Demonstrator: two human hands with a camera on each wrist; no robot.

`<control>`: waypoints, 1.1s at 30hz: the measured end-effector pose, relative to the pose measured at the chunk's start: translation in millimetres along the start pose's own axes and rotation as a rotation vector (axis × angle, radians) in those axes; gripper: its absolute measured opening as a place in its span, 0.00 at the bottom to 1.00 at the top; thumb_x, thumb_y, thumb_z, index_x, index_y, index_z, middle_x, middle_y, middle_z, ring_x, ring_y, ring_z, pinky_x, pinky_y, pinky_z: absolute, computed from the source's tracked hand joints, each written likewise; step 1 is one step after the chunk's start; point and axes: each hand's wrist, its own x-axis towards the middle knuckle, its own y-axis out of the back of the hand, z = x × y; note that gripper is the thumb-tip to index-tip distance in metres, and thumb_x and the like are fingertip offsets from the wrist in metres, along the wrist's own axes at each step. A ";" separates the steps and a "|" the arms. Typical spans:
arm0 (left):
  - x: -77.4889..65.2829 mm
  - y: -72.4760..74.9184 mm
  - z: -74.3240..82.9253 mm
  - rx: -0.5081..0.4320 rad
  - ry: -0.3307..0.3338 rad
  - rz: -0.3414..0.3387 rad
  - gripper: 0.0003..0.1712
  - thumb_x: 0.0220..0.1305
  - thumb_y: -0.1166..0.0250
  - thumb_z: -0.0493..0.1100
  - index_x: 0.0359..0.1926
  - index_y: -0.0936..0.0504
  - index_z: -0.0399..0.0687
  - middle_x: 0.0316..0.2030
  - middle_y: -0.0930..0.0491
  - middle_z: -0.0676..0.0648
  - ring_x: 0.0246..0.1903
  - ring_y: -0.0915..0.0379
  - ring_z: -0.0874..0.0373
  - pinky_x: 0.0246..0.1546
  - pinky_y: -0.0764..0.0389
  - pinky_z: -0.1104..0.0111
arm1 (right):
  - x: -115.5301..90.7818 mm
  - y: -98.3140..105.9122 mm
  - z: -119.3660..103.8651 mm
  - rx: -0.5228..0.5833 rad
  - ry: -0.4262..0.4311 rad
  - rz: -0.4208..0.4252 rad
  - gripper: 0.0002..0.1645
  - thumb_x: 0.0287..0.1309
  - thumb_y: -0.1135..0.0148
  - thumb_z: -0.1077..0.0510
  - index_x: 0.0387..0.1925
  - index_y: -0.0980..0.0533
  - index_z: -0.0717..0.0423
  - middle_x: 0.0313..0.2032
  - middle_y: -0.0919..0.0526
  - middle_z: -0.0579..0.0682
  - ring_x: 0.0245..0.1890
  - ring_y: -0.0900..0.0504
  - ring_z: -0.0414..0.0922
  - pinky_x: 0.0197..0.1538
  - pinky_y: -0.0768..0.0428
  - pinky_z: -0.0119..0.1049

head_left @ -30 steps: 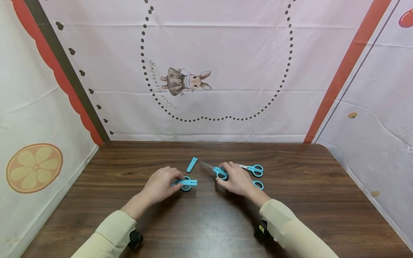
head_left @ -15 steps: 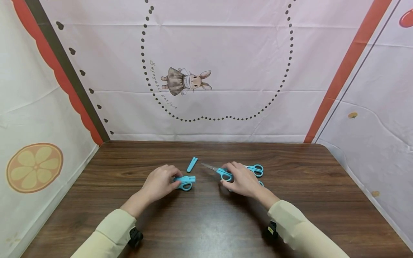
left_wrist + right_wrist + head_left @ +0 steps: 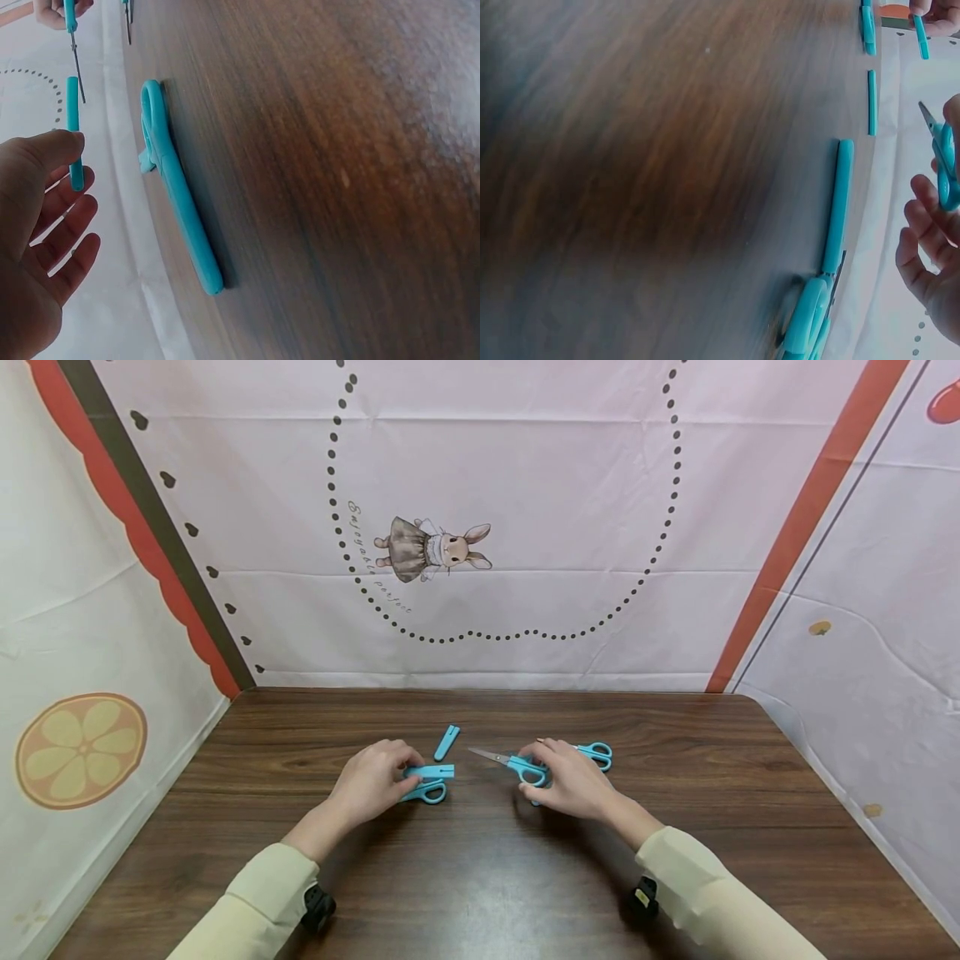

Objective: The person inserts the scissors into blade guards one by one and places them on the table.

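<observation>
My left hand (image 3: 375, 783) pinches a light-blue scissors cover (image 3: 437, 772) between thumb and fingers, raised over the table. Below it lies a pair of blue-handled scissors (image 3: 176, 187) with its blades inside a cover. In my right hand (image 3: 573, 782) is another pair of scissors (image 3: 528, 770), held by the handles. Its bare blades point left toward the cover, with a gap between. Under the right hand, a covered pair (image 3: 838, 206) rests on the table, mostly hidden in the head view. Beyond that hand lies a further pair (image 3: 597, 756), its blades mostly hidden.
A loose blue cover (image 3: 447, 743) lies on the brown wooden table (image 3: 480, 877), toward the back between the hands. A printed white cloth (image 3: 562, 510) hangs behind the table's far edge and along both sides.
My right hand has drawn the scissors to the right and slightly nearer. The left hand has shifted its cover slightly toward the back, showing more of the scissors beneath.
</observation>
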 end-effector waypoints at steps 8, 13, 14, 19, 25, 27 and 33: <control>2.4 0.2 1.7 0.006 -0.005 -0.004 0.06 0.51 0.30 0.45 0.32 0.17 0.56 0.30 0.22 0.59 0.32 0.27 0.64 0.30 0.26 0.69 | -5.1 5.7 2.6 0.030 0.035 0.000 0.22 0.49 0.36 0.46 0.48 0.26 0.44 0.36 0.25 0.38 0.34 0.28 0.35 0.35 0.30 0.32; 3.7 -1.8 2.6 0.005 -0.006 -0.002 0.06 0.51 0.30 0.45 0.32 0.17 0.57 0.30 0.23 0.61 0.32 0.28 0.65 0.30 0.26 0.70 | -8.2 6.6 4.7 0.042 0.065 0.008 0.21 0.49 0.36 0.46 0.47 0.26 0.42 0.38 0.24 0.38 0.42 0.24 0.38 0.42 0.26 0.36; 3.7 -2.2 3.0 0.004 -0.006 -0.003 0.06 0.51 0.30 0.45 0.32 0.18 0.57 0.30 0.23 0.61 0.31 0.28 0.65 0.30 0.26 0.70 | -8.9 6.4 5.2 0.041 0.074 0.011 0.21 0.49 0.36 0.46 0.47 0.26 0.42 0.38 0.24 0.38 0.42 0.24 0.38 0.43 0.26 0.37; 4.4 -4.0 4.6 -0.018 -0.018 0.008 0.07 0.50 0.29 0.44 0.32 0.18 0.56 0.30 0.23 0.60 0.31 0.28 0.65 0.30 0.26 0.70 | -11.8 5.4 6.6 0.043 0.096 0.007 0.22 0.49 0.37 0.46 0.48 0.26 0.42 0.38 0.24 0.38 0.37 0.26 0.35 0.40 0.28 0.35; 6.0 -4.2 6.6 -0.017 -0.028 0.017 0.07 0.50 0.29 0.44 0.32 0.18 0.57 0.30 0.23 0.60 0.32 0.27 0.65 0.30 0.26 0.70 | -13.1 4.3 6.7 0.051 0.110 -0.006 0.23 0.49 0.37 0.46 0.48 0.26 0.42 0.38 0.24 0.38 0.37 0.28 0.35 0.39 0.29 0.33; 6.2 -4.2 7.2 -0.014 -0.025 0.013 0.07 0.50 0.29 0.44 0.32 0.18 0.56 0.30 0.23 0.60 0.32 0.27 0.65 0.30 0.26 0.70 | -13.3 4.2 6.3 0.053 0.120 -0.005 0.23 0.49 0.37 0.46 0.49 0.26 0.43 0.38 0.24 0.39 0.37 0.28 0.35 0.39 0.29 0.33; 6.2 -6.1 7.4 -0.012 -0.013 0.004 0.08 0.50 0.29 0.44 0.33 0.18 0.56 0.30 0.23 0.59 0.32 0.27 0.65 0.30 0.27 0.70 | -14.1 3.5 5.4 0.052 0.130 -0.004 0.23 0.48 0.36 0.46 0.48 0.26 0.43 0.38 0.25 0.39 0.37 0.28 0.36 0.39 0.29 0.33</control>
